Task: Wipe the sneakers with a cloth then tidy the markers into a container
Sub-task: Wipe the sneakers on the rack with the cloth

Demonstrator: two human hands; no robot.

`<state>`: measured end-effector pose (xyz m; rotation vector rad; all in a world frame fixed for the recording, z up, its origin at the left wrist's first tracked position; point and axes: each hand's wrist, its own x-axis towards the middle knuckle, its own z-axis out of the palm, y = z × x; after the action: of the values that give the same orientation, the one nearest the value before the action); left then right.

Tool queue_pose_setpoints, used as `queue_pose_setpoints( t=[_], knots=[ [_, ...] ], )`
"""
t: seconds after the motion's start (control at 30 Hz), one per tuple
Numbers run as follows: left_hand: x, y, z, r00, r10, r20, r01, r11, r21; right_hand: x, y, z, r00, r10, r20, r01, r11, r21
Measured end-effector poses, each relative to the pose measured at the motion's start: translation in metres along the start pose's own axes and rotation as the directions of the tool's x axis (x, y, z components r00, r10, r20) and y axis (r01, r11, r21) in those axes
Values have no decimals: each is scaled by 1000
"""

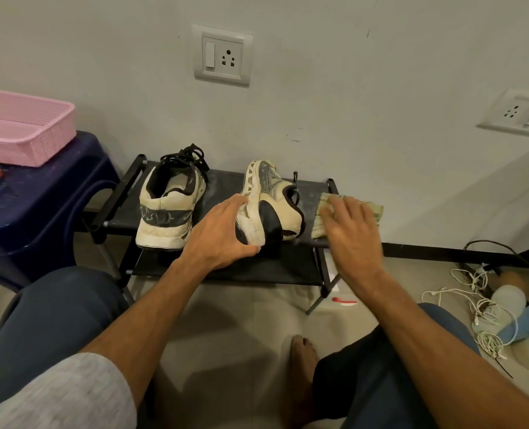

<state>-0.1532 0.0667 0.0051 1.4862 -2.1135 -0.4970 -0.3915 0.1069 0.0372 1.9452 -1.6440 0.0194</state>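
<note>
Two cream-and-black sneakers sit on a low black shoe rack (226,178) against the wall. The left sneaker (168,209) stands upright with its heel toward me. The right sneaker (271,205) lies tipped on its side, sole to the left. My left hand (223,233) grips its heel, thumb under and fingers over the sole. My right hand (351,230) rests on a pale green cloth (322,224) lying on the rack's right end, fingers spread over it; the hand is blurred. No markers are visible.
A pink plastic basket (25,134) sits on a dark blue stool (40,205) at the left. Tangled white cables (479,314) lie on the floor at right. A red-and-white object (345,301) lies under the rack. My knees and bare foot (301,366) fill the foreground.
</note>
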Motion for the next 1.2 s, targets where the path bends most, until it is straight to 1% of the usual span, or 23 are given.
queue_pose_setpoints(
  t=[0.07,0.1,0.17,0.2,0.27,0.3,0.37,0.47,0.57,0.67,0.73,0.8,0.87,0.93,1.03,1.13,1.2],
  knots=[
    [-1,0,1,1000,5,-5,-5,1000,-2,5,14,-5,984,138,-114,-120,981,153],
    [-1,1,2,1000,12,-8,-12,1000,-2,8,17,-8,964,182,-192,-137,964,226],
    [-1,3,3,1000,27,-12,-27,1000,9,14,11,-16,917,225,-330,-107,935,339],
    [0,4,4,999,33,-12,-33,999,19,17,5,-20,902,217,-374,-70,926,370],
    [0,5,5,999,51,-13,-51,998,36,26,-11,-23,903,152,-403,14,925,379],
    [0,5,6,998,62,-20,-62,997,39,31,-19,-22,921,102,-375,46,929,366],
    [-1,5,7,995,88,-48,-86,996,35,34,-38,-16,967,-21,-256,109,935,337],
    [-3,5,6,987,136,-89,-136,991,8,20,-63,-2,985,-146,-97,170,927,335],
    [-3,4,8,985,151,-81,-153,988,-15,7,-60,7,978,-194,-72,206,933,293],
    [0,4,12,988,141,-60,-142,990,-5,19,-50,2,981,-190,21,181,959,218],
    [2,5,14,990,131,-45,-131,991,9,37,-47,-4,983,-164,84,140,959,246],
    [2,6,13,990,132,-50,-133,991,-1,51,-48,-17,990,-107,88,63,912,406],
    [0,7,10,989,134,-63,-137,990,-44,53,-54,-29,997,-36,65,-8,819,574],
    [-2,7,8,986,144,-82,-152,984,-93,43,-69,-39,998,-35,47,-3,770,638],
    [-3,5,8,982,163,-90,-172,981,-94,28,-79,-36,997,-58,51,10,753,658],
    [-1,5,9,979,183,-93,-190,979,-74,32,-72,-34,990,-112,85,45,825,563],
    [0,5,11,979,180,-99,-187,980,-68,36,-71,-36,983,-141,121,59,855,515]
  ],
)
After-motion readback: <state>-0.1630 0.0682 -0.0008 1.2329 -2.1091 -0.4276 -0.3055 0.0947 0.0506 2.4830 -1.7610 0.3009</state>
